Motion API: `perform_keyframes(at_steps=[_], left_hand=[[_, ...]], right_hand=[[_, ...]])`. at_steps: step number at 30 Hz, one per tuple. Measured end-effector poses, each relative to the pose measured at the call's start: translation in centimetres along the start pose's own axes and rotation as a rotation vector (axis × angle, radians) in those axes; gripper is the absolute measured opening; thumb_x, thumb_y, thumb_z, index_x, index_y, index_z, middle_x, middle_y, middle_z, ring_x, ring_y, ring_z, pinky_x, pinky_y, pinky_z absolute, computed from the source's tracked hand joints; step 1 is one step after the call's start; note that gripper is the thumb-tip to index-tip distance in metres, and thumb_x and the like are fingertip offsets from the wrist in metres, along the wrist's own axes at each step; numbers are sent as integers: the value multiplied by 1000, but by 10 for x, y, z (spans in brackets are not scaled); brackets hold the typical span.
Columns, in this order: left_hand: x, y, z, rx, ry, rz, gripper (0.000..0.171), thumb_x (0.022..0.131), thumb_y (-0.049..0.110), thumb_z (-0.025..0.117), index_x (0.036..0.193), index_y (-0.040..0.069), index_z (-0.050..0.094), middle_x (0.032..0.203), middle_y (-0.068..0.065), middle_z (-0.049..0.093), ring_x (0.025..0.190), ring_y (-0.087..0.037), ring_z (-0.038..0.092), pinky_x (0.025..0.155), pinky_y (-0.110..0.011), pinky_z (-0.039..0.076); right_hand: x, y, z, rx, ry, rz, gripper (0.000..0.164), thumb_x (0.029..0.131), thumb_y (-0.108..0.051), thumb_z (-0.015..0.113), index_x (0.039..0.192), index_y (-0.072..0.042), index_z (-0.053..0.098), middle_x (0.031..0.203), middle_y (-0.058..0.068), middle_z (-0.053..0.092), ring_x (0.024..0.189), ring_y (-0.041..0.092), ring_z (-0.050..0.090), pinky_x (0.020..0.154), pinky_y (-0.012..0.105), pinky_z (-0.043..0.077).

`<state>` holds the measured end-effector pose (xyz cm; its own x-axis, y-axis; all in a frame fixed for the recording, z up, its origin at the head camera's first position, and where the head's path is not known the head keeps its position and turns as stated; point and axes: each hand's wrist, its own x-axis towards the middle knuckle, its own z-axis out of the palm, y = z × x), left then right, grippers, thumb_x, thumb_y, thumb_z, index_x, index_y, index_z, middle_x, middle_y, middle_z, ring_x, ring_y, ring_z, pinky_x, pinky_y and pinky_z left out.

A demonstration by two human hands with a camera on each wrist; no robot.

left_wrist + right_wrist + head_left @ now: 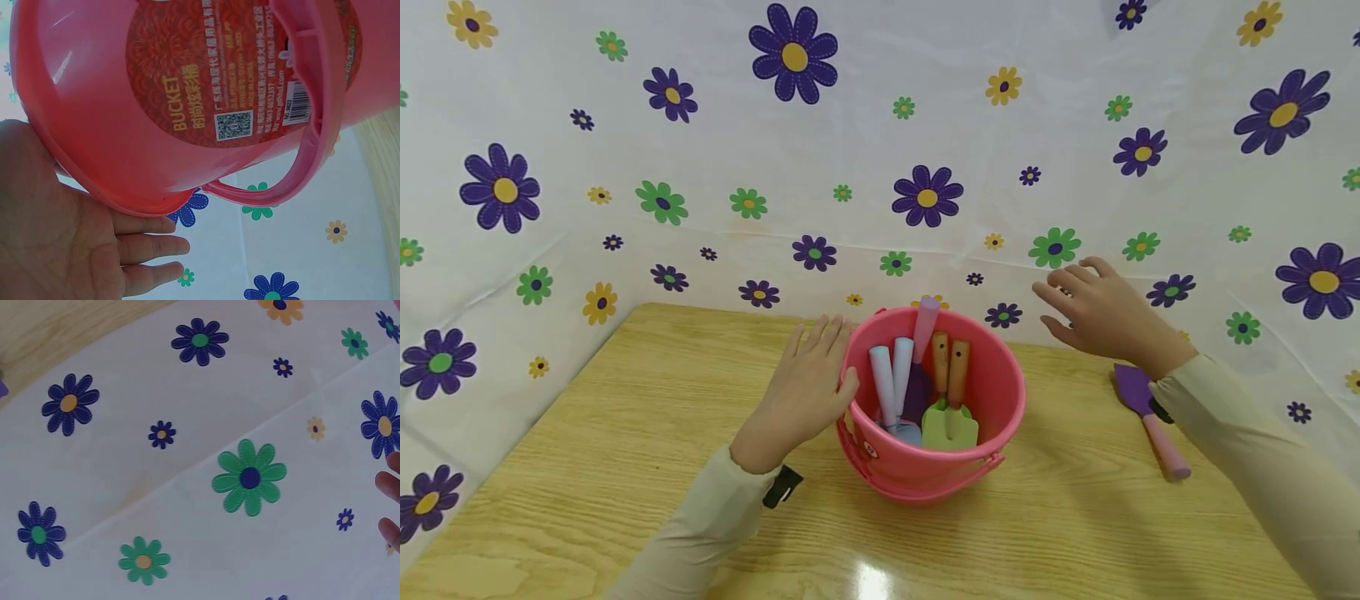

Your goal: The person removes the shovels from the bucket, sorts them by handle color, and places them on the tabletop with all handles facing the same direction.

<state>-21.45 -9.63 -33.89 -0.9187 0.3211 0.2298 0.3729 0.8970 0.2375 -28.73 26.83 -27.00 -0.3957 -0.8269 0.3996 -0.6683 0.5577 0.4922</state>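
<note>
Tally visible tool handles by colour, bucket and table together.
Light blue handles: 2, in the bucket
Wooden brown handles: 2, in the bucket
Pink handles: 2, one in the bucket, one on the table
Total: 6

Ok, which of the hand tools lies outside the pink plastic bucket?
The purple flat-bladed tool with a pink cylindrical handle, on the wooden table. Its pink-handled, purple-bladed lookalike stands inside the bucket with the pale-blue-handled and wooden-handled tools.
</note>
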Motion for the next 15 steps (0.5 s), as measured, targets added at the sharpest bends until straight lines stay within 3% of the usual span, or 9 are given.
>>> perform_keyframes(at_steps=[8,15], left_hand=[[0,-1,0,-4,-13,-7,63,93,30,44,147,4,28,153,-16,29,144,-35,20,117,-55,12],[-1,-1,0,-4,-13,-3,63,93,30,44,147,3,28,154,-16,28,144,-35,20,117,-56,12]], right_hand=[[45,-21,-2,-1,-64,-160,37,77,-26,71,108,-10,60,100,12,67,94,28,63,90,49,49],[73,-36,1,-47,-132,-275,40,79,-29,71,114,-13,61,106,11,67,101,27,62,94,48,48]])
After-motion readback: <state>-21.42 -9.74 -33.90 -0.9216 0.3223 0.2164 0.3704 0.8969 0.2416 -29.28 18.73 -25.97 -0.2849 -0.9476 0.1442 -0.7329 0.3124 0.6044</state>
